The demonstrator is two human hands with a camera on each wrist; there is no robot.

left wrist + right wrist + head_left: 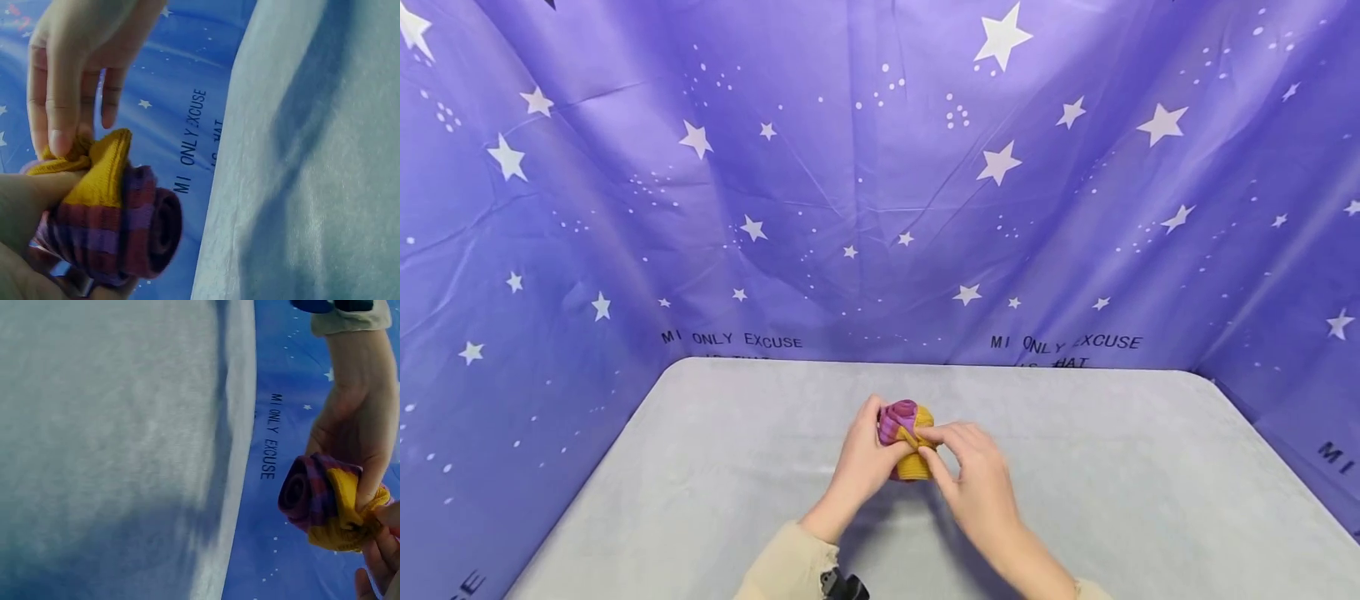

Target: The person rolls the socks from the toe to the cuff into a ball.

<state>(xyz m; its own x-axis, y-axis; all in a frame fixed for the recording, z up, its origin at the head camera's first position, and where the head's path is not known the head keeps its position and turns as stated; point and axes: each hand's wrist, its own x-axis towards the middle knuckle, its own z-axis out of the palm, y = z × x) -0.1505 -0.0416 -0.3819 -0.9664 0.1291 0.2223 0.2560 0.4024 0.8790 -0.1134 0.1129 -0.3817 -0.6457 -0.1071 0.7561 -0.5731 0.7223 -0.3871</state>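
Observation:
A rolled-up pair of socks [897,419], striped in purple and maroon with a yellow cuff [914,467], is held up above the table between both hands. My left hand [859,457] grips the roll from the left, its thumb pressing on the yellow part. From the right, my right hand [981,475] pinches the cuff's edge between thumb and fingers. The left wrist view shows the spiral end of the sock roll [164,234] and the yellow cuff [103,178] partly stretched over it. In the right wrist view, the left thumb is tucked against the cuff [347,497].
A grey-white cloth-covered table [700,483] spreads under the hands. Behind it and at both sides hangs a purple-blue curtain [850,183] with white stars and printed lettering. A black device [844,585] sits at the left wrist.

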